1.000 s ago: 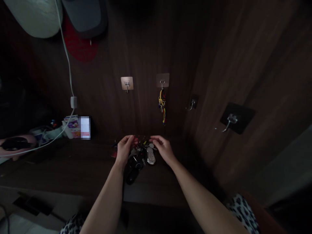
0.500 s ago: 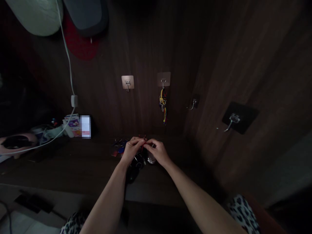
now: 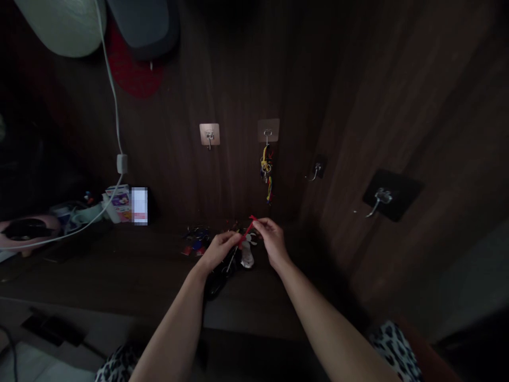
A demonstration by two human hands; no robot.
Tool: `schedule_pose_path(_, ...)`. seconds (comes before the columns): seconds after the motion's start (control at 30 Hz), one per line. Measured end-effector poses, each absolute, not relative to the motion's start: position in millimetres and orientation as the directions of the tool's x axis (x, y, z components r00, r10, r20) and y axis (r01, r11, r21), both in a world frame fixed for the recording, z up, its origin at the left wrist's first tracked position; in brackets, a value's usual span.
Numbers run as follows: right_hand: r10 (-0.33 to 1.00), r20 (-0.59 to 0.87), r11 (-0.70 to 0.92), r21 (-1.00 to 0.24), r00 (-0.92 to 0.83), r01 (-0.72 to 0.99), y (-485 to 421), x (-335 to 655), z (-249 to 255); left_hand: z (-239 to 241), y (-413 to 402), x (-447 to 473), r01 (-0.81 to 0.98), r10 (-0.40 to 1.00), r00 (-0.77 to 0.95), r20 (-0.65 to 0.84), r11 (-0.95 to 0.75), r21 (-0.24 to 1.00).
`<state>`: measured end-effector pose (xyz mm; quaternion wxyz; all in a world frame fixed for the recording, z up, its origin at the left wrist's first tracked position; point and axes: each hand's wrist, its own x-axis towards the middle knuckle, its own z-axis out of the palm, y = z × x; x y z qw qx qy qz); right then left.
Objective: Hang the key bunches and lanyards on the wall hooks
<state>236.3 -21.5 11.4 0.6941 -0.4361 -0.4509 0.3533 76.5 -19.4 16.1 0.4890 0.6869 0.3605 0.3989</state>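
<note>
A thin red cord (image 3: 248, 229) stretches slantwise between my two hands. My right hand (image 3: 271, 237) pinches its upper end between thumb and fingertips. My left hand (image 3: 221, 248) is closed on the lower end, close to a bunch of keys. Below the hands lie a whitish key fob or charm (image 3: 247, 255) and dark, black items (image 3: 217, 284) that I cannot make out clearly. Left of my left hand, a heap of keys and small tags (image 3: 196, 241), some blue and red, rests on the dark wooden shelf.
A key bunch with yellow and multicoloured cords (image 3: 266, 167) hangs from a wall hook (image 3: 268, 131). Other hooks include a square one (image 3: 209, 135) and a black-backed one (image 3: 392, 194). At left stand small boxes (image 3: 119, 201), a blurred-out panel (image 3: 139, 206) and a pink-rimmed object (image 3: 51, 228); a white cable (image 3: 112, 87) hangs there.
My right hand has moved right and slightly up, away from my left, drawing the red cord out between them. The whitish item below is now more visible.
</note>
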Motion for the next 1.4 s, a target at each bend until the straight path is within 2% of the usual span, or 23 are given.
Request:
schedule_pose_path(0.17, 0.905, 0.21, 0.31, -0.921, 0.37, -0.237, -18.4, 240.2, 8.4, 15.8, -20.1, 76.7, -0.069, 0.855, 0.481, 0.195, -0.185, 0.98)
schedule_pose_path(0.33, 0.928, 0.118, 0.277, -0.853, 0.354, -0.443, -17.8, 245.8, 10.2, 13.5, -19.5, 75.8, -0.216, 0.835, 0.544, 0.085, 0.041, 0.976)
schedule_pose_path(0.57, 0.929, 0.08, 0.265, -0.826, 0.362, -0.498, -16.4, 250.8, 12.0, 16.4, -20.4, 71.9, -0.334, 0.789, 0.611, 0.072, 0.173, 0.927)
schedule_pose_path(0.8, 0.922, 0.146, 0.329, -0.782, 0.358, -0.53, -13.5, 257.4, 13.0, 13.2, -17.5, 73.0, -0.288, 0.816, 0.577, 0.034, 0.164, 0.943)
schedule_pose_path(1.17, 0.947, 0.097, 0.291, -0.668, 0.307, -0.685, -18.8, 261.3, 21.4, 8.1, -13.4, 75.3, -0.27, 0.884, 0.464, 0.048, 0.09, 0.959)
schedule_pose_path(1.4, 0.949, 0.131, 0.295, -0.682, 0.286, -0.669, -23.3, 259.3, 27.4, 5.7, -10.4, 77.4, -0.24, 0.903, 0.429, 0.025, 0.087, 0.967)
